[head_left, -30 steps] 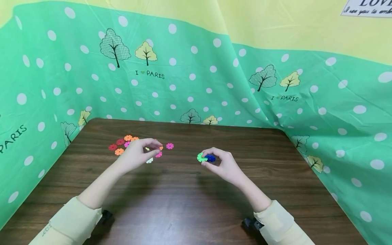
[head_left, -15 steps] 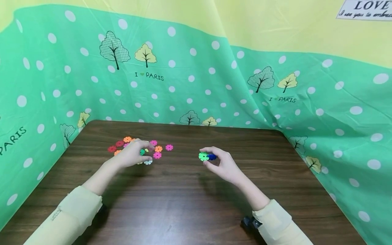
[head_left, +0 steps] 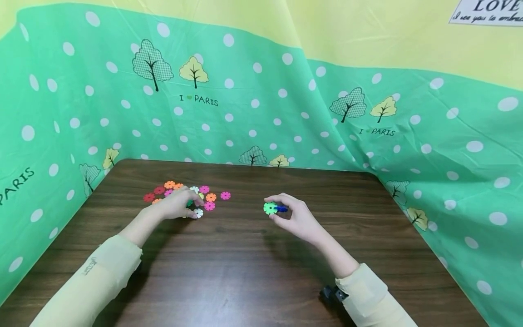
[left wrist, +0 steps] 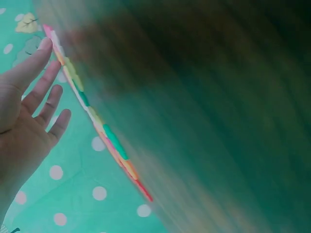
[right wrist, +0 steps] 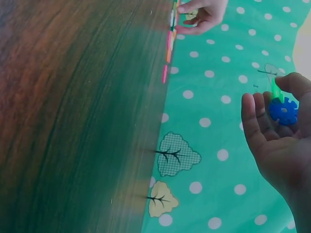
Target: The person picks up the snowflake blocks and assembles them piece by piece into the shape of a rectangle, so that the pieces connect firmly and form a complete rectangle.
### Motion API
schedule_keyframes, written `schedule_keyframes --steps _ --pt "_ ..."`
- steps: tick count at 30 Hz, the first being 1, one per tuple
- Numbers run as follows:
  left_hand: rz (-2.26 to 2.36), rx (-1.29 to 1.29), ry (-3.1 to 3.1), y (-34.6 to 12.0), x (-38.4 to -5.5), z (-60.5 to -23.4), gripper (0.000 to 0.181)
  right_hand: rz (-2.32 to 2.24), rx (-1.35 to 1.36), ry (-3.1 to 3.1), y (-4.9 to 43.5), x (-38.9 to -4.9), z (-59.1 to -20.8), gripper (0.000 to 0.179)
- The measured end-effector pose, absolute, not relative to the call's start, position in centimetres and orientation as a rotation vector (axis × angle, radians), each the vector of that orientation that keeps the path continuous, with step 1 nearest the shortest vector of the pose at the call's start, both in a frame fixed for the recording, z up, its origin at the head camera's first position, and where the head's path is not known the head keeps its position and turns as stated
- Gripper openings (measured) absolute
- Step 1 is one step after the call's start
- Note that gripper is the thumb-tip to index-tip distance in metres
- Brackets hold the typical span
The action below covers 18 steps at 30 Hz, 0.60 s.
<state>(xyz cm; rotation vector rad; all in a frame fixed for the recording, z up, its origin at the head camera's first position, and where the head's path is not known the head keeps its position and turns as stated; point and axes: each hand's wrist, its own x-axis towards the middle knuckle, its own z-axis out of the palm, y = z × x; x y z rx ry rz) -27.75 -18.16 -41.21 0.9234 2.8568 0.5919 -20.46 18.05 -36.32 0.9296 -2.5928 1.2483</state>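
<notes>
My right hand (head_left: 300, 220) pinches a light green notched flower-shaped disc (head_left: 269, 208) between thumb and fingers, above the table. A blue notched disc (right wrist: 284, 118) is joined to the green one at a right angle, as the right wrist view shows. Over the loose discs at the left reaches my left hand (head_left: 175, 204), its thumb beside a white disc (head_left: 199, 213). In the left wrist view its fingers are extended close to the row of discs, with nothing visibly gripped. A dark green disc (head_left: 189, 203) is partly hidden under that hand.
Several more discs lie on the brown wooden table (head_left: 245, 268), among them an orange disc (head_left: 210, 197), a pink disc (head_left: 225, 195) and a red disc (head_left: 149, 197). Green dotted cloth (head_left: 229, 118) hangs round the table's back and sides.
My left hand has moved left and back over the loose discs, then slightly down beside the white disc. The right hand stays nearly in place, the joined discs turning slightly.
</notes>
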Motion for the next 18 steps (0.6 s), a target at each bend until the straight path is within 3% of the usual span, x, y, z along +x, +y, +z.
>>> schedule_keyframes --steps 7,18 --pt "0.549 0.929 2.843 -18.4 -28.2 -41.5 0.021 1.25 0.949 -2.606 17.2 -18.5 -34.0 0.031" --pt "0.699 0.852 2.782 -18.3 -28.3 -41.4 0.019 1.24 0.943 -2.614 17.3 -19.0 -35.0 0.035"
